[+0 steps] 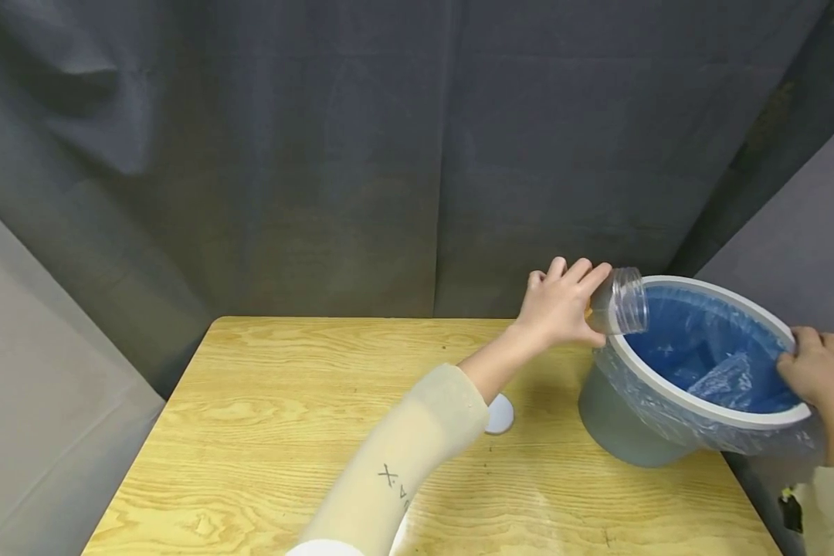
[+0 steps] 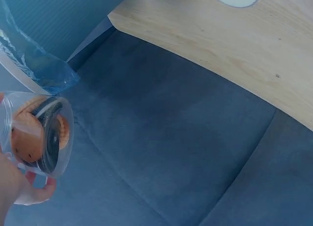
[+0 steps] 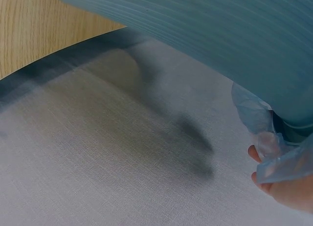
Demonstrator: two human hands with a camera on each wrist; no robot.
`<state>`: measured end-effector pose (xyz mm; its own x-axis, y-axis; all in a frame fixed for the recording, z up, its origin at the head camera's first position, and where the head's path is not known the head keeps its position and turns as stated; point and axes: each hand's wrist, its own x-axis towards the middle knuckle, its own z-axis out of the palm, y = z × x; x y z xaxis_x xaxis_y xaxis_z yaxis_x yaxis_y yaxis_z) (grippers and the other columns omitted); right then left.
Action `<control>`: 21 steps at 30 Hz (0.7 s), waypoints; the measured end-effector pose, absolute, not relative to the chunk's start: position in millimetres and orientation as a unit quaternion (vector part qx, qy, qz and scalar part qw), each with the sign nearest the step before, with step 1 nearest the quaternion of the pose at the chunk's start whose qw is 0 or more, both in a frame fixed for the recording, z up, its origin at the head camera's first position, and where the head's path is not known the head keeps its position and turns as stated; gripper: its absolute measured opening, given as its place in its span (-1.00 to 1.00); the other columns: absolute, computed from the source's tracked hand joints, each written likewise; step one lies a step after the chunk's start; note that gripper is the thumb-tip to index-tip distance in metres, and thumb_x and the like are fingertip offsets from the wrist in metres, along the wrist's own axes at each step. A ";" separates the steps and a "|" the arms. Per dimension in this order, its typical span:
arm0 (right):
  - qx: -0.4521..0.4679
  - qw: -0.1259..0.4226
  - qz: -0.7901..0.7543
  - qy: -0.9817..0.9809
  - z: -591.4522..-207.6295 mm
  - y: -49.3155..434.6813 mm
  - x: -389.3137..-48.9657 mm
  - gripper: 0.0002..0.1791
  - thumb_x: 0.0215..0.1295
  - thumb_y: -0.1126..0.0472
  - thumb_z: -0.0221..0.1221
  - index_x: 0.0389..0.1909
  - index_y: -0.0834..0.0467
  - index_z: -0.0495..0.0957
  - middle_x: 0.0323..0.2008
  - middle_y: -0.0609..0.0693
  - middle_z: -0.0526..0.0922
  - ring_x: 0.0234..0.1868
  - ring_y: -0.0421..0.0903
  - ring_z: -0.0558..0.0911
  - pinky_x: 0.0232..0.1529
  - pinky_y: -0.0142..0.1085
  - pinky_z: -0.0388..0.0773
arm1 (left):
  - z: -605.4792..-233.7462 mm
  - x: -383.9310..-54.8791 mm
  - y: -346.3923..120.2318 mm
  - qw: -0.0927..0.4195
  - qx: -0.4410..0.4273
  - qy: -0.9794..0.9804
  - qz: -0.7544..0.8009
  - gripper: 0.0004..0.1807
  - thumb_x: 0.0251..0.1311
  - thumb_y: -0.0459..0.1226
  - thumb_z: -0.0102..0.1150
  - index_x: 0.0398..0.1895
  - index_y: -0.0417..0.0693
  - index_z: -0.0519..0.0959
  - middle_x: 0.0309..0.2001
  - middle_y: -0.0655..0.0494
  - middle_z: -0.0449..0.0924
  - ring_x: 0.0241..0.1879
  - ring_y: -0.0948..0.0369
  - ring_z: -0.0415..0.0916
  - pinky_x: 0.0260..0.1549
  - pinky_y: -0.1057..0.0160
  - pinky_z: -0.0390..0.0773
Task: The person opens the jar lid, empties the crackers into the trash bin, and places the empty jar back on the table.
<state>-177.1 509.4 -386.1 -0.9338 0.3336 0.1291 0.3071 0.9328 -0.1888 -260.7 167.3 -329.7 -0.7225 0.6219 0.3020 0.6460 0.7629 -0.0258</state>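
My left hand (image 1: 561,303) grips a clear plastic jar (image 1: 627,301), tipped on its side with its threaded mouth over the near-left rim of a trash bin (image 1: 622,417). Orange-brown and black round pieces that look like cookies (image 2: 28,140) lie inside the jar in the left wrist view. At the far right, my right hand (image 1: 827,371) holds the bin's white rim, fingers outside over the bag in the right wrist view. The bin leans to the right, lined with a thin bluish plastic bag (image 1: 726,382) that folds over the rim.
A white round lid (image 1: 500,415) lies on the wooden table (image 1: 285,432), partly behind my left sleeve. The bin stands by the table's right edge. Dark grey cloth (image 1: 333,170) hangs behind the table, with lighter grey panels (image 1: 35,371) at both sides.
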 end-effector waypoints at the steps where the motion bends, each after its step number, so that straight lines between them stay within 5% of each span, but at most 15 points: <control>1: -0.164 0.079 0.083 -0.980 -386.1 509.6 -177.2 -0.48 0.18 0.28 -0.24 0.10 0.51 0.00 0.01 0.61 0.00 0.01 0.59 0.06 0.12 0.30 -0.02 | -328.6 -260.3 169.1 0.148 -0.344 -0.927 -0.037 0.06 -0.30 0.38 0.20 0.36 0.39 0.04 0.20 0.42 0.16 0.07 0.28 0.12 -0.12 0.26 0.31; 21: -0.178 0.083 0.082 -0.977 -381.6 499.5 -174.8 -0.49 0.19 0.29 -0.26 0.12 0.51 -0.02 0.05 0.61 -0.02 0.07 0.57 0.05 0.17 0.27 -0.02 | -308.9 -258.1 194.2 0.123 -0.357 -0.926 0.034 0.01 -0.25 0.34 0.20 0.34 0.47 -0.03 0.29 0.47 0.02 0.23 0.29 0.00 -0.05 0.18 0.29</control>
